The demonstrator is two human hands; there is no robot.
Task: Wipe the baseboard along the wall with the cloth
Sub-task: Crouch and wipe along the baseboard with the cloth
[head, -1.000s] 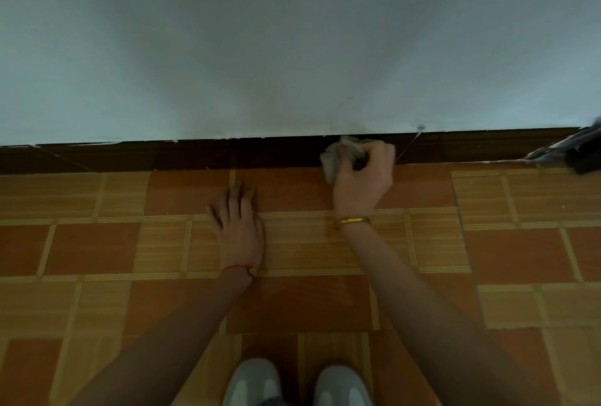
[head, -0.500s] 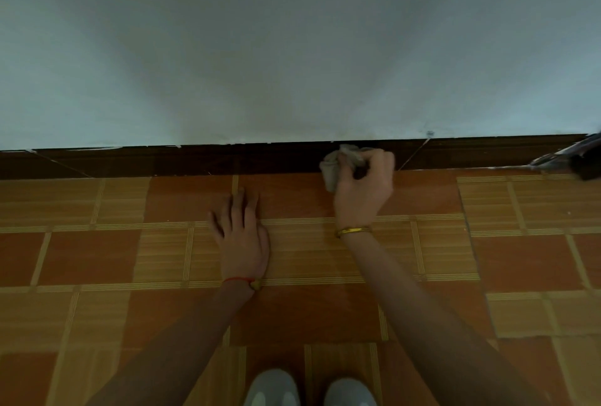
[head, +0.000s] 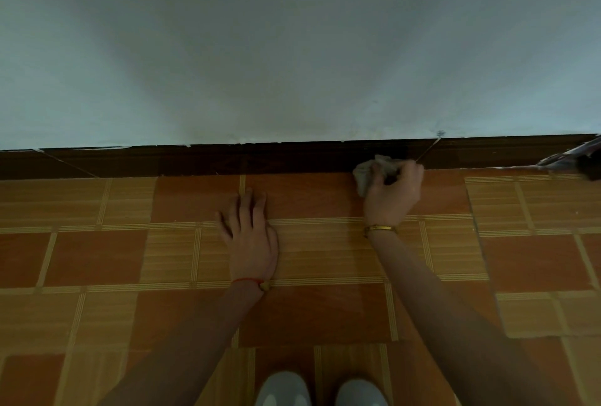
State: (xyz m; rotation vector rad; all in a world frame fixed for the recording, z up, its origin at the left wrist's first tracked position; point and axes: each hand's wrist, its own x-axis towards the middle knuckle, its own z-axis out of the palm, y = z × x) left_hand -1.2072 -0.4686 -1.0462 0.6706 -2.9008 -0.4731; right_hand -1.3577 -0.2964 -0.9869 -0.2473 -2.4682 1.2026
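Two bare arms reach down toward the foot of the pale wall [head: 292, 48]. The right hand [head: 392, 192] has its fingers [head: 411, 171] curled tight around a crumpled grey cloth [head: 366, 173], which is pressed against the dark brown baseboard [head: 195, 160] where that meets the floor [head: 97, 256]. A gold bangle [head: 380, 229] sits on that wrist. The left hand [head: 250, 240] lies flat on the orange and tan tiles, palm down, fingers straight and close together, gripping nothing, well short of the baseboard. A red string bracelet [head: 248, 281] circles its wrist. The toes of two pale shoes [head: 283, 389] show at the bottom edge. Something dark and blurred [head: 582, 158] pokes in at the far right by the baseboard.
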